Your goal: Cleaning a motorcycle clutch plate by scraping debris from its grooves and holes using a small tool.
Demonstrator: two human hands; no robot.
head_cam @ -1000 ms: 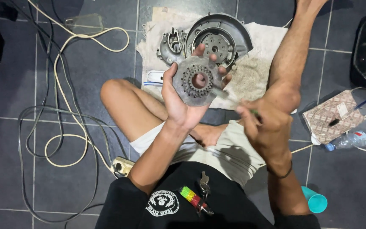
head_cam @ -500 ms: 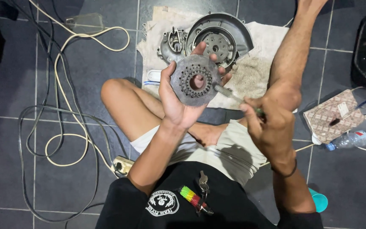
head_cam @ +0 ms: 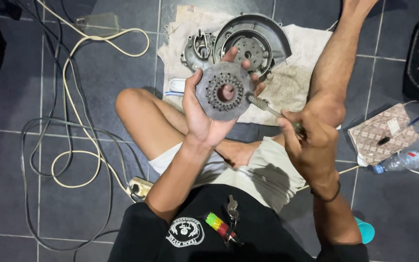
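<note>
Above my lap, I see my left hand [head_cam: 204,116] gripping a round toothed metal disc [head_cam: 224,91], while my right hand [head_cam: 309,140] at four o'clock clasps a small brush [head_cam: 264,105], bristles touching the disc's edge.

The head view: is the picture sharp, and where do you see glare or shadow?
Head view: the round metal disc in the left hand is sharp, and so is the brush in the right hand; soft glare lies on the dark floor tiles; a shadow falls on the pale shorts; straight tile lines bend slightly near the edges.
</note>
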